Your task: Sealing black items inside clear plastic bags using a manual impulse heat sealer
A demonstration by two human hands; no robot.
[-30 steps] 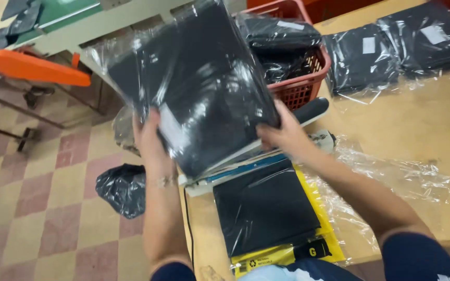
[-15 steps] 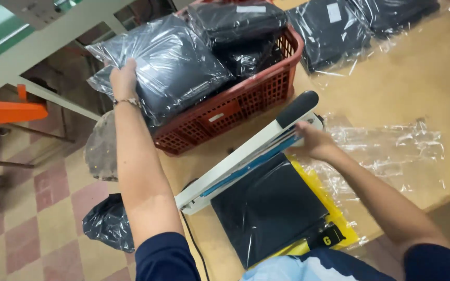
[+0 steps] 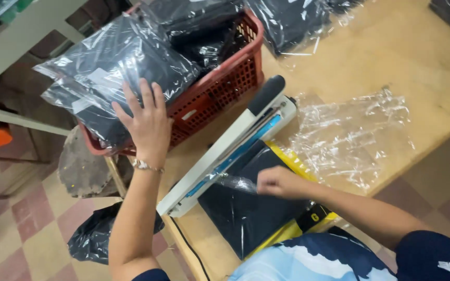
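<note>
head view: left hand (image 3: 146,125) flat on bagged garment (image 3: 115,67) overhanging red basket (image 3: 220,88).

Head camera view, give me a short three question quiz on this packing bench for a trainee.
1. True or false: the left hand rests on a bagged black garment at the red basket.
2. The right hand pinches: A) a cable, B) clear plastic over dark folded fabric, C) the basket rim.
3. What lies between the basket and the dark fabric?

Key: 1 true. 2 B. 3 The white heat sealer, arm raised.
</note>
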